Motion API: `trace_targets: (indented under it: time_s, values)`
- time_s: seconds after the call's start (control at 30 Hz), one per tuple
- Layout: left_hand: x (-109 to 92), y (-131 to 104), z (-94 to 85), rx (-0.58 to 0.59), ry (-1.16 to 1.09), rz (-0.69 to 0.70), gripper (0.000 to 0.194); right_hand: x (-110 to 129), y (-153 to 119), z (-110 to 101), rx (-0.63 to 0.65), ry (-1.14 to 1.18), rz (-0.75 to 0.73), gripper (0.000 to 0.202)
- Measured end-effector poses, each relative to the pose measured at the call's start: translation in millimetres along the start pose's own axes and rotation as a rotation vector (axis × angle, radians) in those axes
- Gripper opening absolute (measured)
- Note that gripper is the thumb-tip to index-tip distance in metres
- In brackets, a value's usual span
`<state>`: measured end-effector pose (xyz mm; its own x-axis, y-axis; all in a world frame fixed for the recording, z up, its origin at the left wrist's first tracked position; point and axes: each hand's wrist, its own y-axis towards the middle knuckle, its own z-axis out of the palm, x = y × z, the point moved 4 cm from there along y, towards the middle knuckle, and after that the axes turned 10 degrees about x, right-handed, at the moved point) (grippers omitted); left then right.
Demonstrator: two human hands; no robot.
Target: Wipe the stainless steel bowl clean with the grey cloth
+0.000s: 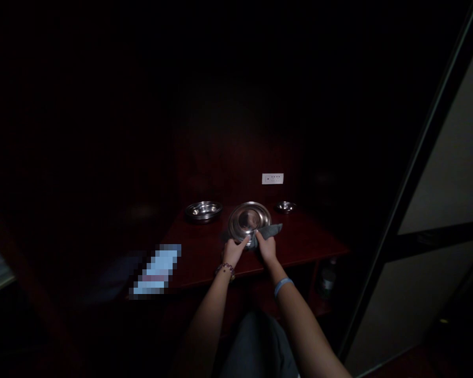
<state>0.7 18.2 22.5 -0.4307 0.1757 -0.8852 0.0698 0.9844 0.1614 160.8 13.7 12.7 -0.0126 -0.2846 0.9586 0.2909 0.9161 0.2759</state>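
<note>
Both hands hold a round, shiny metal plate (249, 218) tilted up above the front of a dark red shelf. My left hand (235, 252) grips its near rim, thumb on top and the other fingers hidden beneath. Close beside it, my right hand (266, 247) is closed on a grey cloth (271, 230) pressed against the plate's near right edge. To the left sit shiny metal dishes (203, 210), apparently stacked. A small metal bowl (286, 207) stands at the back right. Neither hand touches these.
The dark red shelf (307, 236) has a front edge just under my wrists. A white socket panel (273, 179) is on the back wall. Below right stands a bottle (328, 278). A pixelated bright patch (157, 270) lies at left, and a framed panel (445, 157) rises at right.
</note>
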Motion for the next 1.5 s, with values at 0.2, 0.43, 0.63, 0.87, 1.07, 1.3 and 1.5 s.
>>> trace_targets:
  time_s: [0.2, 0.43, 0.63, 0.87, 1.07, 1.3, 1.5]
  values:
    - [-1, -1, -0.7, 0.026, 0.029, 0.006, 0.041, -2, 2, 1, 0.026, 0.005, -0.008, 0.042]
    - [-2, 2, -0.4, 0.001, -0.051, 0.052, 0.032, 0, 1, 3, 0.031, 0.013, -0.010, 0.040]
    - [-2, 1, -3.2, -0.052, -0.076, 0.044, 0.029, 1, 0, 3, 0.017, 0.006, -0.014, 0.041]
    - [2, 2, -7.4, -0.157, -0.210, 0.114, 0.036, 3, -2, 3, 0.002, -0.022, -0.011, 0.040]
    - [-3, -4, -13.0, -0.236, -0.188, 0.101, 0.047, 7, -4, 3, 0.009, -0.050, 0.003, 0.039]
    - [-8, -8, -11.6, -0.186, -0.182, 0.107, 0.050, 9, -6, 1, -0.009, -0.045, 0.002, 0.037]
    - [-2, 0, -0.5, -0.068, -0.222, 0.126, 0.041, 7, -5, 2, 0.008, -0.003, -0.001, 0.041]
